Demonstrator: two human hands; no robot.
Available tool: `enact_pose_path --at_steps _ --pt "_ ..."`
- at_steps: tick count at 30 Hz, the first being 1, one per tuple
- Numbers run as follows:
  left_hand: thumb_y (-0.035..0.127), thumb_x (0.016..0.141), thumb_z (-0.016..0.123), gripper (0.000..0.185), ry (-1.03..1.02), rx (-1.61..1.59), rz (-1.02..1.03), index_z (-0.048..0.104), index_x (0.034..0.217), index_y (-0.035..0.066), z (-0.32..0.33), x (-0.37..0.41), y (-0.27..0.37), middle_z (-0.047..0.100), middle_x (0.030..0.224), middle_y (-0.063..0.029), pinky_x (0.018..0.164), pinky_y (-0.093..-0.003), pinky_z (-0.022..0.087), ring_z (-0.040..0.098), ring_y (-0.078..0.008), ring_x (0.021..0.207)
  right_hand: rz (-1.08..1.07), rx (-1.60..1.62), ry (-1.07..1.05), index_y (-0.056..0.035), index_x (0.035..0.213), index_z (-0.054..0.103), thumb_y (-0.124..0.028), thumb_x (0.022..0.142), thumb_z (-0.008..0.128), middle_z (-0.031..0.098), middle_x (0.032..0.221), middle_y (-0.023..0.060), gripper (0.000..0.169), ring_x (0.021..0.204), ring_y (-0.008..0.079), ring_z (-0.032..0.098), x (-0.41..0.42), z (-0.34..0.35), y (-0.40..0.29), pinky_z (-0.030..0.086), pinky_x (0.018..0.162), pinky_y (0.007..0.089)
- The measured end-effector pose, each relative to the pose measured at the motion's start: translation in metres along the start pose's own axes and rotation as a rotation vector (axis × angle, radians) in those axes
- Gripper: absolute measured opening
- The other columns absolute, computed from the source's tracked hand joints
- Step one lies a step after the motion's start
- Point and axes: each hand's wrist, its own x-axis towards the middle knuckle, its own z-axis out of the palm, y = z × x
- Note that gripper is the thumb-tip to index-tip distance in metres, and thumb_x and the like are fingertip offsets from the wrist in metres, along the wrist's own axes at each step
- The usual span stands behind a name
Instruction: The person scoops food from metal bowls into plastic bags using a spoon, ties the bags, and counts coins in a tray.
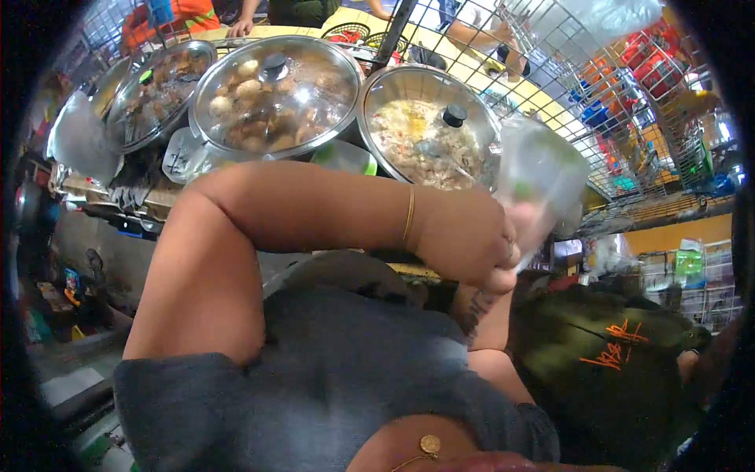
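A translucent plastic bag (540, 159) with something blurred and green in it is up at the right, in front of a wire grid. My left hand (472, 242) reaches across my body to the bag's lower end, its fingers curled closed on the plastic. Mostly hidden behind it, my right hand (527, 224) is blurred and also grips the bag. Nearest to both hands stands a pot of pale, creamy food under a glass lid (407, 127). Left of it, a larger glass lid (295, 112) covers eggs in brown stew.
Another lidded pot (159, 100) stands farther left. Plastic tubs (342, 156) sit before the pots. A wire grid (542, 76) and dark post (394, 32) rise beyond them. People stand across the yellow counter (519, 94); a person in a dark top (590, 377) is close at right.
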Motion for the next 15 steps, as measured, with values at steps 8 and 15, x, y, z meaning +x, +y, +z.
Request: enact_pose_path --at_steps 8,15 --pt "0.042 0.091 0.064 0.042 -0.095 0.447 -0.574 0.062 0.118 0.01 0.012 -0.056 -0.151 0.066 0.102 -0.0163 0.08 -0.0507 0.054 0.063 -0.0384 0.1 -0.31 -0.024 0.132 -0.0014 0.141 0.049 -0.038 0.1 0.046 0.056 0.139 0.0144 0.055 0.125 0.0329 0.056 -0.021 -0.011 -0.036 0.044 0.106 0.0475" --pt "0.03 0.092 0.063 0.026 -0.331 0.191 -0.542 0.068 0.098 0.005 0.027 -0.077 -0.197 0.065 0.098 -0.027 0.083 -0.0511 0.053 0.064 -0.0444 0.096 -0.512 -0.173 0.3 -0.0031 0.143 0.047 -0.045 0.098 0.047 0.054 0.141 0.0155 0.061 0.129 0.0337 0.052 -0.057 -0.044 -0.048 0.04 0.111 0.0497"
